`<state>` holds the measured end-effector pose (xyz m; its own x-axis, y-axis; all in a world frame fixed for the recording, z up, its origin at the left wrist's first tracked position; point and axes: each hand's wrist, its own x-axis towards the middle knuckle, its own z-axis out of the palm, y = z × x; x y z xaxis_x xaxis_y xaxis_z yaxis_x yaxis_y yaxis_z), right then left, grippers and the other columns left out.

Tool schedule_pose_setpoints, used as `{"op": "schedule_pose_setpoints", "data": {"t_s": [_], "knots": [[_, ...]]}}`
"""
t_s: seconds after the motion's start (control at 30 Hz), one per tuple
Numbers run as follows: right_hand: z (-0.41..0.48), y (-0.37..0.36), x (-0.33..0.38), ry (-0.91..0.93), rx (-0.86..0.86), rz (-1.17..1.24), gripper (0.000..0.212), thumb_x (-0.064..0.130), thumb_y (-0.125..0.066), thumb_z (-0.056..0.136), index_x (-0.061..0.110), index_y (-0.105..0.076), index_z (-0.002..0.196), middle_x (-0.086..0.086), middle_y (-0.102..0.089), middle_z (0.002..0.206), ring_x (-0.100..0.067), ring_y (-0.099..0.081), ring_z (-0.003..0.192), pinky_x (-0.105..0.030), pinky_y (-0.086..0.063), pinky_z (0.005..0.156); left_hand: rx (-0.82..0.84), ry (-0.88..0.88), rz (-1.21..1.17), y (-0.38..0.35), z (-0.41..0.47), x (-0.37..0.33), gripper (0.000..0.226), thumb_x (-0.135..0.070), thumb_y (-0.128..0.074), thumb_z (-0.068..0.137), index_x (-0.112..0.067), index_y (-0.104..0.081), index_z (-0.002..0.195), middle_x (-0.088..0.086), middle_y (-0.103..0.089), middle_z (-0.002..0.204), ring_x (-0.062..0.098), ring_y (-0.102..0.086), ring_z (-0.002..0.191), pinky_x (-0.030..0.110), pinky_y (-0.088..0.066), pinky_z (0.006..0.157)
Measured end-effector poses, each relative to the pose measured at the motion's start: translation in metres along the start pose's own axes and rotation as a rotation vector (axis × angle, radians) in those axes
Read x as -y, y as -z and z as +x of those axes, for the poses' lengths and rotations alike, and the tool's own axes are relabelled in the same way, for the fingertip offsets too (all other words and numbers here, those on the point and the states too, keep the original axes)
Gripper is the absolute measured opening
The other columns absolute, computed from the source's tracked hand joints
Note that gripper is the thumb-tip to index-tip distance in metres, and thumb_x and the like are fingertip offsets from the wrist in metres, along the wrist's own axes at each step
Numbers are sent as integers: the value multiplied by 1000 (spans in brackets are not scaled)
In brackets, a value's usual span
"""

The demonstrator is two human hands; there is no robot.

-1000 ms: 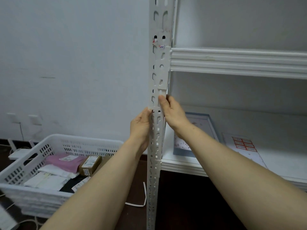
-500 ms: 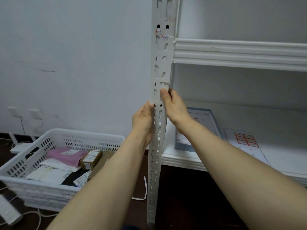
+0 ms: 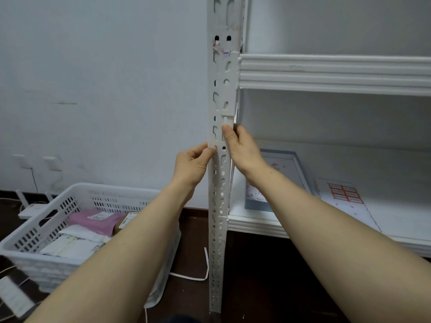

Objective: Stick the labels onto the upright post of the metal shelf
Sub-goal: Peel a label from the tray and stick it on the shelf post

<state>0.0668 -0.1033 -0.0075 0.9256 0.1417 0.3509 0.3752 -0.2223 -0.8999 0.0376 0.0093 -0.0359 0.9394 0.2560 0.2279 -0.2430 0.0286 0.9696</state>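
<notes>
The white perforated upright post point(image 3: 222, 85) of the metal shelf runs down the middle of the view. A white label point(image 3: 219, 134) lies flat against the post at mid height. My left hand point(image 3: 192, 164) pinches the label's lower left corner beside the post. My right hand point(image 3: 242, 150) grips the post's right edge, its thumb pressing on the label. A sheet of red-bordered labels point(image 3: 345, 194) lies on the lower shelf board point(image 3: 396, 220) to the right.
A white plastic basket point(image 3: 58, 229) with parcels stands on the dark floor at the left. A framed picture point(image 3: 272, 180) leans on the lower shelf. A white backing strip point(image 3: 205, 264) lies on the floor near the post. Cables and a power strip point(image 3: 11, 297) sit at far left.
Both hands stay on the label at the post; my left thumb and fingers have shifted slightly along its lower edge. The view has tilted a little downward.
</notes>
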Motion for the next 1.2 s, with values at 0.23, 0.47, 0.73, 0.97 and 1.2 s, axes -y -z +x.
{"op": "schedule_pose_setpoints", "data": {"t_s": [0.23,0.47,0.73,0.97,1.2], "knots": [[0,-1,0,-10,1,11,39,42,-40,98,10,-50,117,-2,-58,106,-14,-53,96,-24,-40,80,8,-118,180,-2,0,-6,20,-8,-54,92,-18,-70,85,-22,-60,50,-11,-55,52,1,-38,54],[-1,-1,0,-7,5,-9,40,43,-39,98,10,-49,119,-2,-57,108,-14,-52,97,-22,-40,76,19,-179,362,1,6,-2,36,-11,-53,92,-15,-53,56,-12,-37,36,3,-31,40,14,-26,44],[-1,0,0,9,0,-18,41,42,-39,97,9,-49,119,-2,-57,107,-14,-52,97,-22,-39,75,83,-44,114,8,2,-3,20,-16,-57,92,-6,-71,104,2,-74,97,0,-66,84,22,-49,91],[0,-2,-2,13,-9,-17,39,42,-39,98,10,-50,118,-2,-58,105,-15,-53,98,-27,-40,82,18,86,-219,-6,-4,-1,19,-8,-51,94,-18,-66,90,-8,-73,78,2,-69,78,25,-52,88],[1,-4,-3,10,-28,-12,39,41,-40,98,9,-50,117,0,-58,104,-15,-53,97,-26,-39,82,-40,160,-448,-20,-3,2,24,-8,-50,92,-4,-66,110,-2,-73,76,7,-68,66,17,-53,59]]}}
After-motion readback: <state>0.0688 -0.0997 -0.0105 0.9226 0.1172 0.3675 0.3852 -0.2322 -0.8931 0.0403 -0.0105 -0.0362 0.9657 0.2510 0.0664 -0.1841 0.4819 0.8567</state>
